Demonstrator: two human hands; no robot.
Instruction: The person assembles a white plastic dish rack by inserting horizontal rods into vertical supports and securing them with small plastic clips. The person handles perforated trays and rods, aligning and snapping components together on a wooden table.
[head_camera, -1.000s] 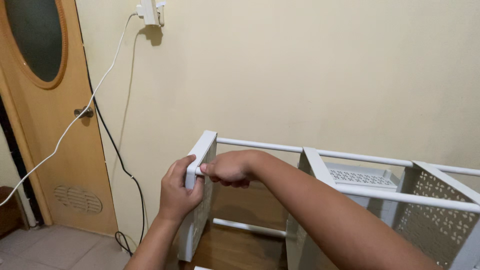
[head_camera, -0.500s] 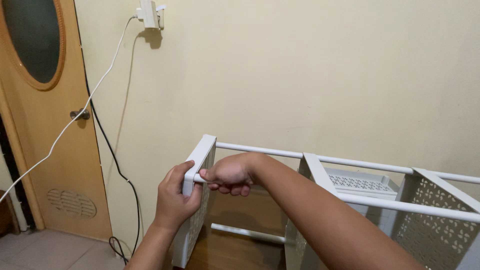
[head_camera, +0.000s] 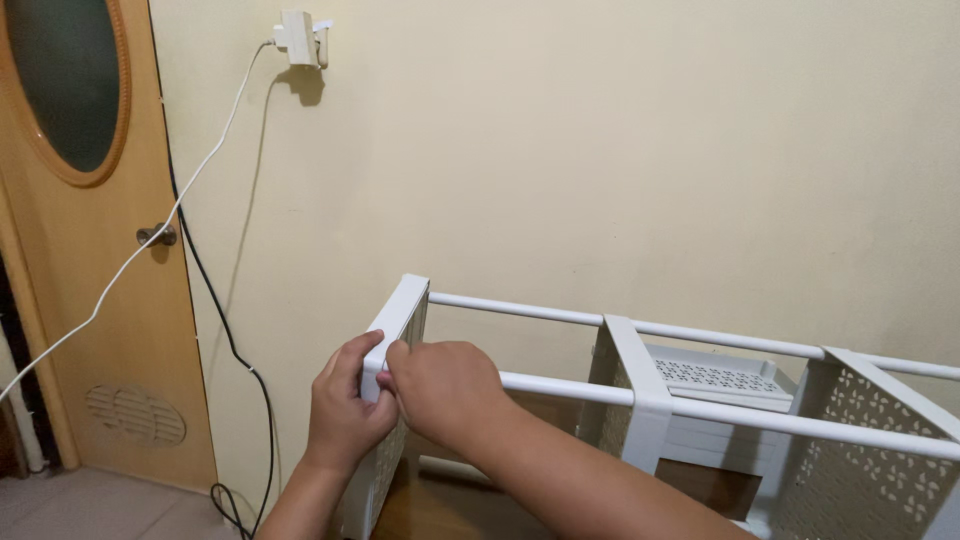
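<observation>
Two hands at one corner of a white shelving frame, head view. Left hand (head_camera: 345, 415): wrapped around the near edge of the white end panel (head_camera: 398, 325), fingers curled over its top corner, apparently steadying it. Right hand (head_camera: 440, 390): closed over the spot where the front white tube (head_camera: 800, 425) meets that panel, fingertips pinched at the joint; whether it grips a small part there cannot be told. Back tube (head_camera: 700, 335): runs parallel, also entering the end panel. Middle divider (head_camera: 640, 385) and perforated right panel (head_camera: 870, 430): both threaded on the tubes, which keeps them upright. Slotted tray (head_camera: 715, 375): behind the front tube, between the two. Frame stands against a cream wall (head_camera: 600, 150); wooden door (head_camera: 90, 250) to the left; wall plug (head_camera: 298, 35) with white cable (head_camera: 150, 250) hanging.
</observation>
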